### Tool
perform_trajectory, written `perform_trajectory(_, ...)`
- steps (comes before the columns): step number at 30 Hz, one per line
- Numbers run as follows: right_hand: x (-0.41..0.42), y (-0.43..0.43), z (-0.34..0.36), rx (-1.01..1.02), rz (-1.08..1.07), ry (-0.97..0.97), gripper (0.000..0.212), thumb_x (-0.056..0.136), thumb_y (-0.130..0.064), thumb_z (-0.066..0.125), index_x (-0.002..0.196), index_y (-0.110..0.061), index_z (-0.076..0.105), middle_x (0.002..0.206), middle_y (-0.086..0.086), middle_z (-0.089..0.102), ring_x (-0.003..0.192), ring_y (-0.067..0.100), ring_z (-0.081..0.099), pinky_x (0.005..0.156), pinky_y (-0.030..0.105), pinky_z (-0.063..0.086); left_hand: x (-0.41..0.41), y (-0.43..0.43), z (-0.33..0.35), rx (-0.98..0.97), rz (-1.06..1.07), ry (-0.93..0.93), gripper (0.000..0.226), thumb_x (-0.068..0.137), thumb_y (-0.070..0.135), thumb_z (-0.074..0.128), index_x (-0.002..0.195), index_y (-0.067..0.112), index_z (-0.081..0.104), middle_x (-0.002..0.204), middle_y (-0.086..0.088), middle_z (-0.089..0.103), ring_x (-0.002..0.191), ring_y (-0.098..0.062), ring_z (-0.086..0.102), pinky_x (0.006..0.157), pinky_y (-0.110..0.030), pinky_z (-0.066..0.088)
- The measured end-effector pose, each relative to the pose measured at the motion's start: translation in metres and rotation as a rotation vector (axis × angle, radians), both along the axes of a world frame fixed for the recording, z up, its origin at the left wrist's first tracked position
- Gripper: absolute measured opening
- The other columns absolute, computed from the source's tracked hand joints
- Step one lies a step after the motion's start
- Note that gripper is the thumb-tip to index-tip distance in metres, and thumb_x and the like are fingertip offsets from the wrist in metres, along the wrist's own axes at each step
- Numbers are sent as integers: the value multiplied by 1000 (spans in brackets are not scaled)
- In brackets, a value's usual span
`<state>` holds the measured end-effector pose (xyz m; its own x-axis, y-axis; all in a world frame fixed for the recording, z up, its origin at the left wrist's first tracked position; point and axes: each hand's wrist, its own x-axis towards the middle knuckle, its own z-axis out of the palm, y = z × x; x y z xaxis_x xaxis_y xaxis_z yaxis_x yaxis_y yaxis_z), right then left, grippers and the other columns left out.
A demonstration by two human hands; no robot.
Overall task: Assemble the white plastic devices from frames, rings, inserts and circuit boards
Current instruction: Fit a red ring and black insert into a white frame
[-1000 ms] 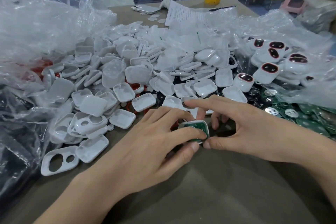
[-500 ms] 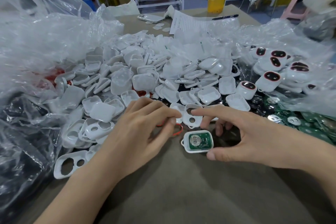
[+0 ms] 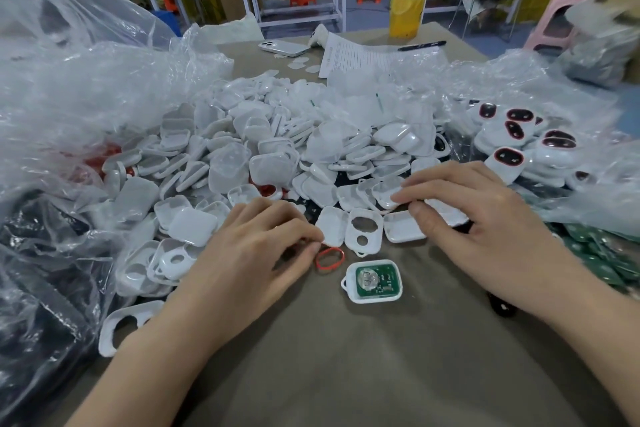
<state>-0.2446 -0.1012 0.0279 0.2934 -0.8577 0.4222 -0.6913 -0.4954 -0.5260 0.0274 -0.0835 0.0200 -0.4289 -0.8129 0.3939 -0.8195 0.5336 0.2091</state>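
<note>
Working at the edge of a heap of white shells (image 3: 277, 149), I have one device half built — a white base (image 3: 377, 299) lies alone on the brown table (image 3: 346, 374) between my wrists, its green circuit board (image 3: 372, 279) already seated inside and facing up. My left hand (image 3: 249, 253) pinches the near edge of a red ring (image 3: 329, 258) lying just beside that base, thumb and forefinger closed on it. My right hand (image 3: 485, 229) lies over the front of the heap, fingertips and thumb touching shells; whether it has hold of one I cannot tell. A two-holed frame (image 3: 363, 230) sits just behind the ring, not yet fitted. By my reckoning the ring, an insert and the frame are yet to go on this unit. Finished devices (image 3: 509, 156) with red-rimmed dark windows pile up at far right, loose circuit boards (image 3: 606, 253) below them — plenty of parts remain.
</note>
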Motion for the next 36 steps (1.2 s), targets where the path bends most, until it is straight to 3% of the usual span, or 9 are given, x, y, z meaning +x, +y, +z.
perform_trajectory(4, -4, -3, -3, 46, -91, 229, 47, 88, -62, 45, 125, -39, 65, 139, -19, 51, 133, 9, 36, 110, 22, 23, 0, -2, -2, -30, 44, 3, 30, 99, 39, 49, 106, 25, 74, 99, 14, 65, 96, -11, 53, 86, -34, 46)
perform_trajectory(7, -5, -6, -6, 96, -83, 300, 60, 81, -77, 37, 124, -45, 62, 143, -21, 46, 136, 6, 32, 113, 29, 24, -5, -1, -2, -22, 62, 2, 31, 99, 39, 47, 111, 26, 73, 104, 13, 66, 97, -14, 55, 87, -36, 45)
perform_trajectory(13, -7, -10, -10, 117, -62, 289, 48, 79, -75, 44, 116, -49, 61, 142, -21, 45, 135, 5, 32, 109, 23, 21, -9, -2, -4, 72, 103, -40, 37, 101, 49, 39, 115, 36, 70, 118, 16, 61, 114, -12, 49, 98, -32, 36)
perform_trajectory(17, -8, -10, -12, 111, -39, 280, 28, 81, -66, 52, 98, -46, 60, 139, -20, 45, 134, 7, 34, 108, 23, 22, -6, -4, -6, 38, 164, -27, 41, 101, 46, 37, 115, 29, 72, 114, 15, 65, 111, -13, 52, 95, -29, 34)
perform_trajectory(22, -9, -11, -13, 89, 16, 234, 22, 84, -60, 52, 83, -40, 58, 134, -20, 48, 126, -2, 32, 105, 19, 22, -4, -5, -6, 32, 252, -16, 39, 99, 40, 41, 116, 22, 72, 114, 9, 68, 109, -18, 54, 93, -30, 33)
perform_trajectory(27, -9, -12, -9, 72, 28, 202, 31, 84, -63, 45, 83, -36, 60, 129, -19, 54, 120, -7, 31, 101, 1, 13, -5, -4, -5, 32, 276, -6, 33, 98, 33, 50, 116, 19, 73, 113, 6, 69, 109, -19, 53, 94, -31, 34)
perform_trajectory(31, -7, -10, -5, 74, 17, 130, 28, 86, -60, 47, 87, -35, 59, 127, -19, 57, 119, -7, 39, 97, -4, 15, -6, -4, -4, 43, 279, 29, 35, 98, 32, 49, 119, 17, 73, 117, 5, 68, 114, -19, 51, 97, -38, 42)
perform_trajectory(36, -6, -9, -3, 58, 16, 98, 23, 88, -56, 51, 88, -34, 59, 111, -19, 62, 100, -8, 47, 90, -4, 23, -7, -2, -2, 38, 271, 86, 29, 100, 22, 57, 124, 12, 70, 121, 4, 66, 117, -21, 51, 99, -41, 44)
